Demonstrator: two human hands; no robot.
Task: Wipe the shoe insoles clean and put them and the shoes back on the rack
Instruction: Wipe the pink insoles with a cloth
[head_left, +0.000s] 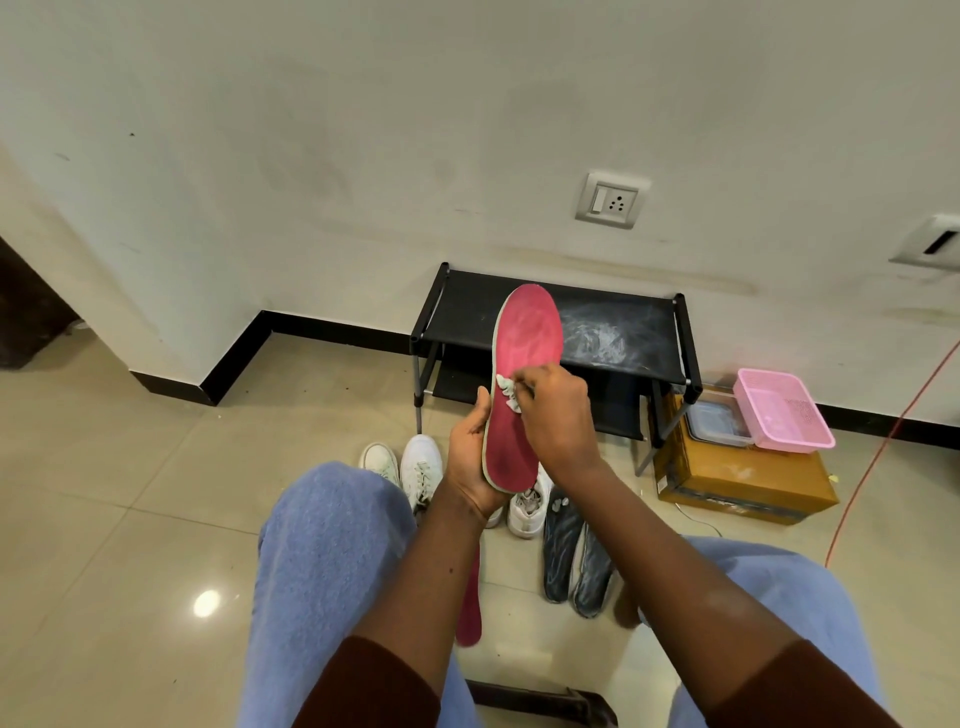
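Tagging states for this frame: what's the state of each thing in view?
red insole: held upright, off the floor.
cloth: pinched, pressed on red insole.
left hand: grips red insole's lower end.
right hand: pinches cloth.
second red insole: flat on floor.
dark insoles: side by side on floor.
white shoes: on floor, off rack.
shoe rack: upright, top shelf smudged white.
pink basket: sits on cardboard box.

The glossy beige tiled floor (130, 493) carries a black two-tier shoe rack (467, 312) against the wall, white shoes (422, 465) in front of it, a red insole (470, 613) and two dark insoles (576, 556) lying flat nearer the person, and a cardboard box (737, 478) just right of the rack.
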